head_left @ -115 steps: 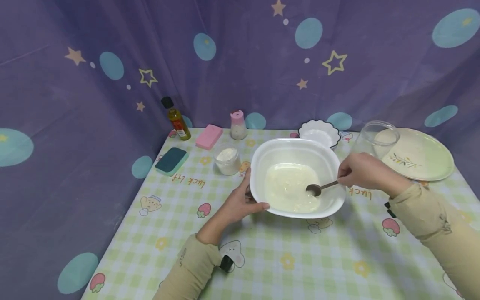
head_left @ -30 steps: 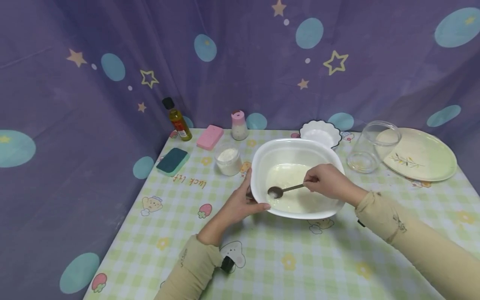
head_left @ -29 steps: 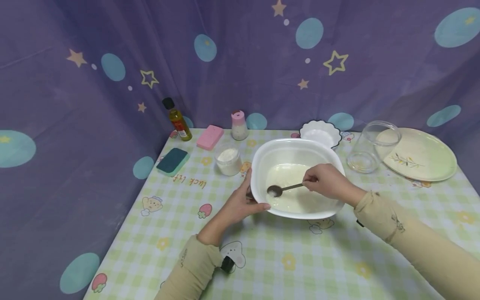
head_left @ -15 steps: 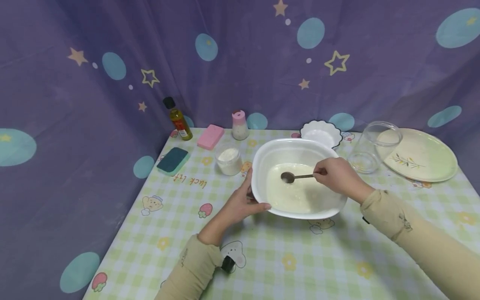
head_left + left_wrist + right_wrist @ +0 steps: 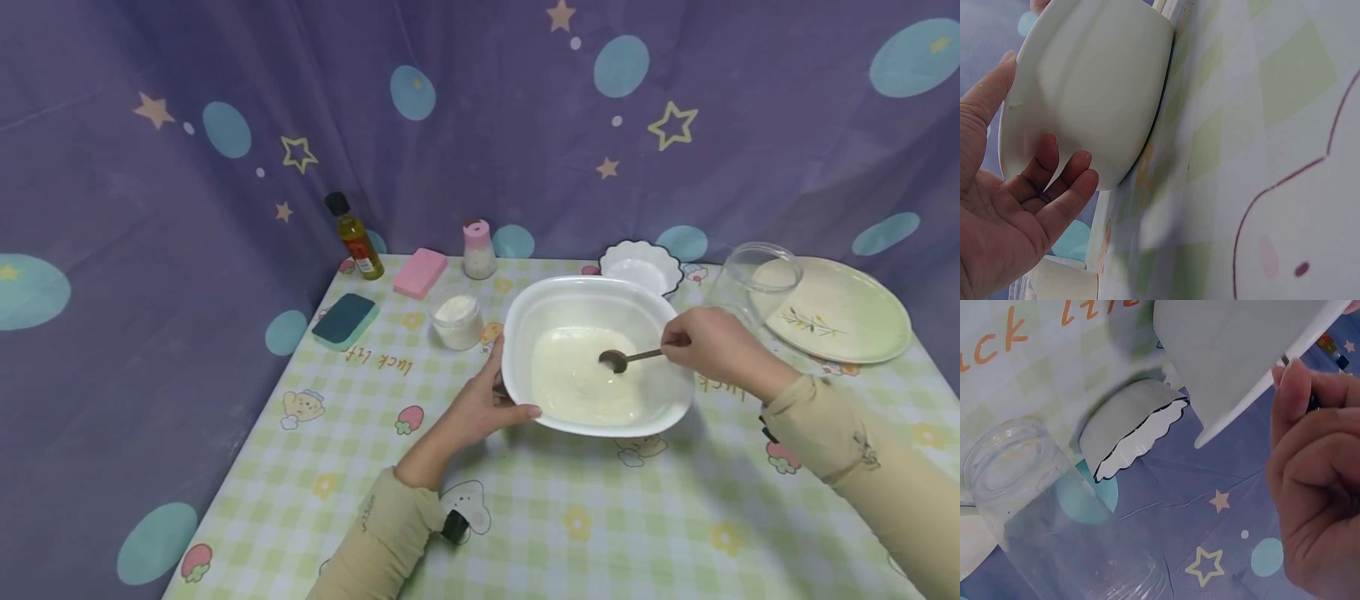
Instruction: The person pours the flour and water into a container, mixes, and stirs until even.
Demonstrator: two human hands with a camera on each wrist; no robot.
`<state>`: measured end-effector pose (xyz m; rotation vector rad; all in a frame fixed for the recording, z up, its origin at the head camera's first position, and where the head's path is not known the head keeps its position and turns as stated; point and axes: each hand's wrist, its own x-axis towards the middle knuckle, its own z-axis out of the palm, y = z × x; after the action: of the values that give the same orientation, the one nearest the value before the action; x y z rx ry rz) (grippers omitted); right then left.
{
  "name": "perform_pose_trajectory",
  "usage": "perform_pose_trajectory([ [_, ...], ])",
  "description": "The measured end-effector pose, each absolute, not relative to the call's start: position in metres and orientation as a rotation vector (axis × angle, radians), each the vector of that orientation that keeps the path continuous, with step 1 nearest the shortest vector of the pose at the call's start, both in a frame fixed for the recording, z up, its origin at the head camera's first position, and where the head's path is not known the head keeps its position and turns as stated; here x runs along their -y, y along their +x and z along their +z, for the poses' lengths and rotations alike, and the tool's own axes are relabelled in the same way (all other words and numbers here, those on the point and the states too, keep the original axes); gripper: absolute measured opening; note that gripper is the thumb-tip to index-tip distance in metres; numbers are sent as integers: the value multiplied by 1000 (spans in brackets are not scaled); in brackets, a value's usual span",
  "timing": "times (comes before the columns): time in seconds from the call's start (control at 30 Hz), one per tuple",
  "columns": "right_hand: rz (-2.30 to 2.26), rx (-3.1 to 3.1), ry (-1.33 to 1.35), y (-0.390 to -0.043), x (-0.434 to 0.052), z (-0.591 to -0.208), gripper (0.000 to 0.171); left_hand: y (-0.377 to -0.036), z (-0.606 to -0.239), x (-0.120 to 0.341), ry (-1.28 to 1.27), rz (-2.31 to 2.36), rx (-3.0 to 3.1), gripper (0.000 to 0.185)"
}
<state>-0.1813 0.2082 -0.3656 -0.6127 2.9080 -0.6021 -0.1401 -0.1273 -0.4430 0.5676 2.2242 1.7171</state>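
Observation:
A white basin (image 5: 517, 333) with a pale, milky liquid (image 5: 577, 383) in it stands on the table. My left hand (image 5: 480, 404) holds its left side, thumb on the rim and fingers bent against the outer wall, as the left wrist view shows. Over the basin's right rim, my right hand (image 5: 712, 346) pinches the end of a dark brown spoon (image 5: 615, 361). The spoon's bowl is at the liquid, right of the middle. In the right wrist view, the basin wall (image 5: 1229, 356) hides most of the spoon from sight.
Left of the basin are a jar of white powder (image 5: 457, 323), a pink-topped shaker (image 5: 477, 250), two sponges (image 5: 420, 273) and an oil bottle (image 5: 358, 247). Behind it sits a scalloped dish (image 5: 641, 265). A clear jar (image 5: 757, 279) and an oval plate (image 5: 862, 312) stand at right.
Over the last second, my right hand has moved the spoon from the basin's left side, by way of the far side, to the right. The left hand and basin have stayed in place.

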Motion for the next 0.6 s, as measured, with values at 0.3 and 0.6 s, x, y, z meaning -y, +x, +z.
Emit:
perform_pose_trajectory([
  [0.3,-651,-2744,-689,-175,-211,-362,10,-141,-444,128,563,1713,-2228,117],
  [0.6,-797,-2565,-765,-172,-198,-368,13,-140,-443,127,543,1708,-2239,116],
])
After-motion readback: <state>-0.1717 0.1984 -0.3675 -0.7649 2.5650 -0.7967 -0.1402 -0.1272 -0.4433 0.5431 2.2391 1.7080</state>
